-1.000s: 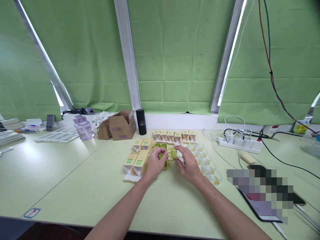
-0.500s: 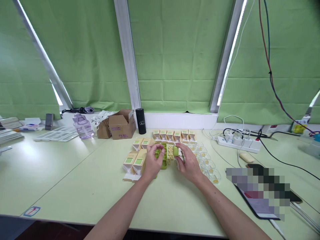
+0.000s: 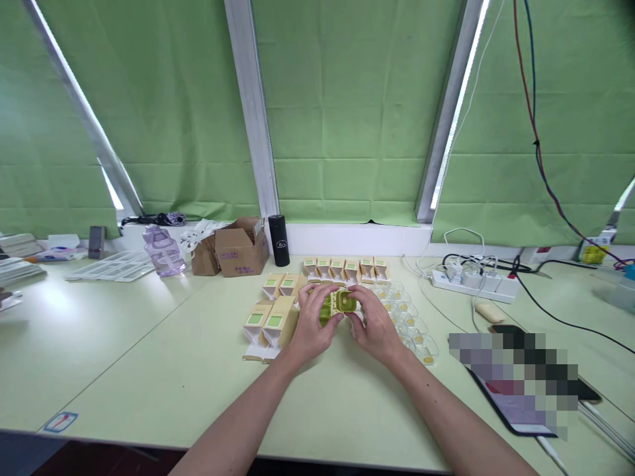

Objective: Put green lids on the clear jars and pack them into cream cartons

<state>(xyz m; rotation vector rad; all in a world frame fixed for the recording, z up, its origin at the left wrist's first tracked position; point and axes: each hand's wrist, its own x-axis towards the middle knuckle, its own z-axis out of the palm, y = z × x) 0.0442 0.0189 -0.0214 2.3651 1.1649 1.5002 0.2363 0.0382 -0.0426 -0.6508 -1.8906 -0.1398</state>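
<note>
Between my two hands is a small green container (image 3: 346,301), its hollow side facing me. My right hand (image 3: 373,324) grips its right side with thumb and fingers. The fingers of my left hand (image 3: 316,318) close on its left edge. Behind my left hand, green trays (image 3: 325,311) lie partly hidden. Folded card boxes with green labels (image 3: 274,321) stand left of my left hand, and a row of similar boxes (image 3: 338,268) stands behind. Clear plastic cups with yellow pieces (image 3: 410,321) lie right of my right hand.
A black bottle (image 3: 279,240), a cardboard box (image 3: 242,251) and a purple bottle (image 3: 165,251) stand at the back left. At right are a power strip (image 3: 473,285) with cables, a white oval object (image 3: 489,313) and phones (image 3: 516,403). Part of another person's hand shows at the far left edge.
My left hand has moved right, against the green container. The container has turned so its hollow side faces me. A bit of another person's hand has appeared at far left.
</note>
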